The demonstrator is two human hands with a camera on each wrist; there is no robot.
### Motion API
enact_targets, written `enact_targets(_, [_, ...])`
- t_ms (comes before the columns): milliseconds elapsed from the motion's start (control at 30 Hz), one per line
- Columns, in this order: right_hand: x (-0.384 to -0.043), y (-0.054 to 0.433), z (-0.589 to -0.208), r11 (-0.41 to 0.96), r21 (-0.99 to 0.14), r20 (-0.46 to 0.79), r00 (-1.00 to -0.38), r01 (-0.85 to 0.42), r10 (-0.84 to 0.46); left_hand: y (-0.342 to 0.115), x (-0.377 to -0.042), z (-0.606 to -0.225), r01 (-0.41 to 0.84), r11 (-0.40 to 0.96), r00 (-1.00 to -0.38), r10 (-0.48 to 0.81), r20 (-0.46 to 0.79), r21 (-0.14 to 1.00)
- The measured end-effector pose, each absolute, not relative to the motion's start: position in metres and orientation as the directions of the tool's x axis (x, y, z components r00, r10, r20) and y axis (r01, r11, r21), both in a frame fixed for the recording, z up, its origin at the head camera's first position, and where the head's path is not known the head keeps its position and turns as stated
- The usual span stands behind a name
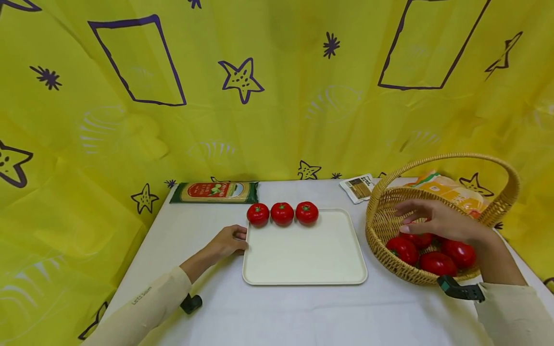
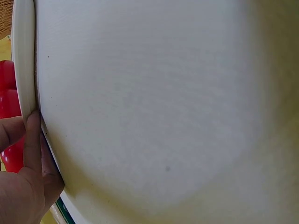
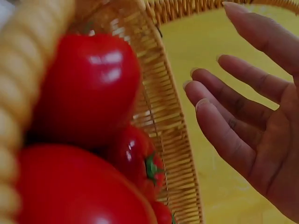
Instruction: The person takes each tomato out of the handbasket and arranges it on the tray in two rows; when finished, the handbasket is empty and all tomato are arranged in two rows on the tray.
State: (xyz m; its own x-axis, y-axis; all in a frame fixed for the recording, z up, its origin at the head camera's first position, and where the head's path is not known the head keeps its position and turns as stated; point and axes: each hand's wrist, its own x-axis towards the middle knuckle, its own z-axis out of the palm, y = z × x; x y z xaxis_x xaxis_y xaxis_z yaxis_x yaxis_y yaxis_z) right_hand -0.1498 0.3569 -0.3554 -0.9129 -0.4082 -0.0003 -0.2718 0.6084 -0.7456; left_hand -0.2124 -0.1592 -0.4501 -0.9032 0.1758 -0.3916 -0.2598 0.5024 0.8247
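A white rectangular tray (image 1: pixel 306 254) lies on the table with three red tomatoes (image 1: pixel 282 214) in a row along its far left edge. My left hand (image 1: pixel 228 241) is at the tray's left side; in the left wrist view, thumb and finger (image 2: pixel 32 140) pinch the rim. Over the wicker basket (image 1: pixel 396 262) on the right hovers my right hand (image 1: pixel 446 221), with nothing in its grasp. Several tomatoes (image 1: pixel 438 264) fill the near part of the basket. The right wrist view has the right hand's fingers (image 3: pixel 224 135) spread and slightly bent, apart from the basket tomatoes (image 3: pixel 88 88).
At the back left lies a green and tan packet (image 1: pixel 216 192). A small white and brown pouch (image 1: pixel 358 188) sits near the back edge, left of the basket. Behind the arched basket handle (image 1: pixel 450 156) is an orange bag (image 1: pixel 450 190). A yellow patterned curtain (image 1: pixel 277 134) hangs behind the table.
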Motion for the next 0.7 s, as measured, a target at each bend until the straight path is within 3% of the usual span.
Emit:
enact_targets(300, [-0.168, 0.393, -0.355, 0.739, -0.647, -0.090, -0.943, -0.189, -0.320, -0.159, -0.212, -0.449, -0.257, 0.513, -0.904, 0.172, -0.392, 0.819])
enact_targets(700, [-0.166, 0.420, -0.350, 0.790, -0.611, -0.219, -0.948, -0.052, -0.231, -0.161, -0.212, -0.450, -0.251, 0.509, -0.902, 0.186, -0.389, 0.824])
